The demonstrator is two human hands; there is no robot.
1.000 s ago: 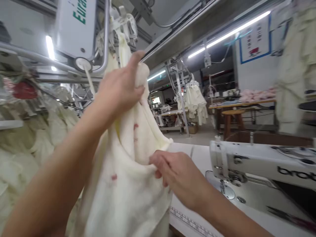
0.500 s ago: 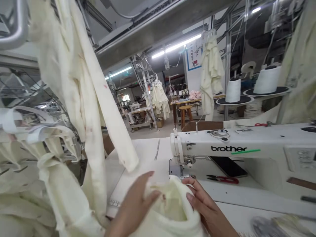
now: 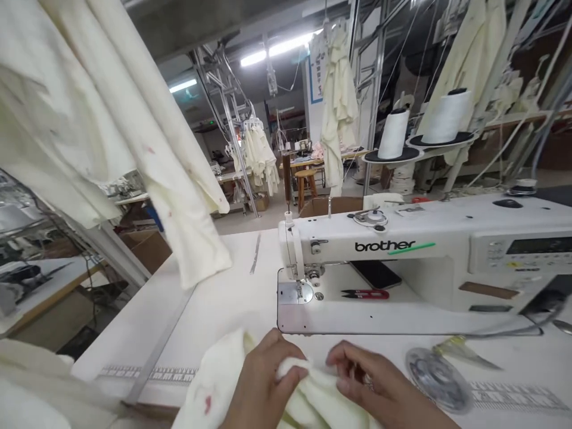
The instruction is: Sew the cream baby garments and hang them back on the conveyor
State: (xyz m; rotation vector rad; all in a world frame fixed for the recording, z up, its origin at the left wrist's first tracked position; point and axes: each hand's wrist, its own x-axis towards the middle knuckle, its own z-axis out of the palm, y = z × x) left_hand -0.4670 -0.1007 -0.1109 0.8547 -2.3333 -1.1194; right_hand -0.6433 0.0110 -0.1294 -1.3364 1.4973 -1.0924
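Note:
A cream fabric garment (image 3: 322,396) with a small red mark lies bunched at the table's front, below the sewing machine. My left hand (image 3: 268,381) pinches a folded edge of it between thumb and fingers. To the right, my right hand (image 3: 375,381) has its fingers curled and its thumb against the same cloth. The lower part of the garment runs out of view. Beyond both hands stands the white Brother sewing machine (image 3: 384,238), with bare metal at its needle plate (image 3: 295,292).
Red-handled thread snips (image 3: 366,294) and a black phone (image 3: 375,274) lie under the machine arm. At right are a clear round disc (image 3: 438,378) and a yellow-handled tool (image 3: 465,351). Cream garments (image 3: 147,143) hang over the table's left side. Thread cones (image 3: 393,134) stand behind.
The garment's round opening no longer shows; its cloth is now folded between my hands, lower and nearer me. My view has turned right, and the hanging garments have swung.

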